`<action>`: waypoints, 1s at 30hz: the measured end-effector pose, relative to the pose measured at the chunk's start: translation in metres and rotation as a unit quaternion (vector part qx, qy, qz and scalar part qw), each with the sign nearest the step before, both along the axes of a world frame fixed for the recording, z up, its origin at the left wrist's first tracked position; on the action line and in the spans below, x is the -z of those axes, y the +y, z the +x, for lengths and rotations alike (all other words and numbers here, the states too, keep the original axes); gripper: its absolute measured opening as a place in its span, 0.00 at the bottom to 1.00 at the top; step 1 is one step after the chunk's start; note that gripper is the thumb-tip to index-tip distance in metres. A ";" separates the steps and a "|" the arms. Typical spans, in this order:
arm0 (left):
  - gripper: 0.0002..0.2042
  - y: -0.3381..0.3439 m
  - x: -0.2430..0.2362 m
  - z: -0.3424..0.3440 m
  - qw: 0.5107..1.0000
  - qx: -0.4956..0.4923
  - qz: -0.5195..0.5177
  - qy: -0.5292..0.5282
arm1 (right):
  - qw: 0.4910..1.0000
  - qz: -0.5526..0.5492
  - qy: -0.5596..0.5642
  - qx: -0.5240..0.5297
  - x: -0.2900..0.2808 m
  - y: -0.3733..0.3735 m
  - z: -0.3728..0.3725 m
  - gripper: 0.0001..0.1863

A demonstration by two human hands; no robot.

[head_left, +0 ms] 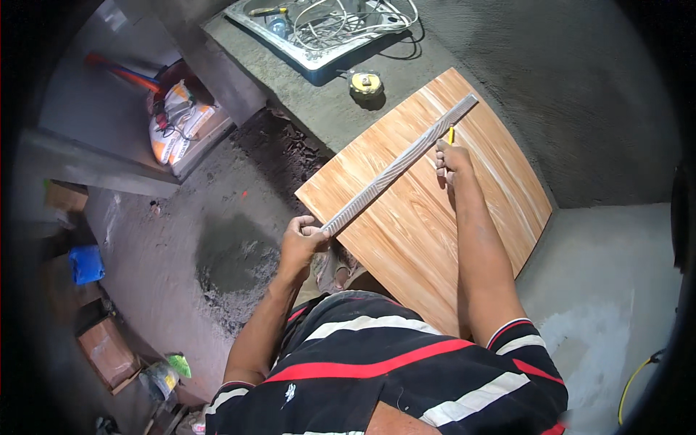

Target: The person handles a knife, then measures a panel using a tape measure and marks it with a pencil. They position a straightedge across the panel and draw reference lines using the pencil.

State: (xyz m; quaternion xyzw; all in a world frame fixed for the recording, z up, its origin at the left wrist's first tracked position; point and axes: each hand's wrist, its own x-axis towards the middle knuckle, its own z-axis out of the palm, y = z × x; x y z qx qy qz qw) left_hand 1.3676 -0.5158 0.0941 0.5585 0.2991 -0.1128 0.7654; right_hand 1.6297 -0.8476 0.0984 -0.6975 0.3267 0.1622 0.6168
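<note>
A person is marking a wood-grain orange tile (435, 210) lying on the grey concrete table (522, 80). Left hand (301, 243) is gripping a long grey straightedge (399, 167) across it; right hand (451, 159) is pinching a yellow pencil (451, 135) beside the straightedge. Next likely calls for holding the straightedge steady while drawing the line.

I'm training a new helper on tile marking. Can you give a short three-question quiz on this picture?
1. True or false: the left hand holds the near end of the grey straightedge.
2. What does the right hand hold? A) tape measure B) yellow pencil C) cable
3. On what does the straightedge lie?

Key: 1 true. 2 B, the yellow pencil. 3 the wood-pattern tile.
</note>
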 end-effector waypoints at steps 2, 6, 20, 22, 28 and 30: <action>0.27 0.003 0.007 0.000 1.000 -0.022 -0.007 -0.003 | 1.000 0.002 -0.016 0.024 0.000 0.001 -0.002 0.12; 0.22 0.003 0.009 0.000 0.994 -0.069 -0.084 0.012 | 0.983 -0.049 -0.152 0.087 0.016 -0.002 -0.001 0.10; 0.16 0.006 0.005 0.004 0.999 0.017 -0.020 0.038 | 0.865 -0.445 -0.154 -0.175 -0.020 0.021 0.024 0.26; 0.16 0.004 0.005 0.008 0.999 0.007 -0.015 0.037 | 0.861 -0.454 -0.151 -0.172 -0.019 0.019 0.030 0.25; 0.14 0.000 0.008 0.015 0.998 -0.014 -0.018 0.055 | 0.851 -0.464 -0.207 -0.133 -0.002 0.021 0.042 0.22; 0.14 0.002 0.014 0.011 0.997 -0.019 -0.040 0.055 | 0.862 -0.439 -0.200 -0.154 -0.010 0.030 0.034 0.23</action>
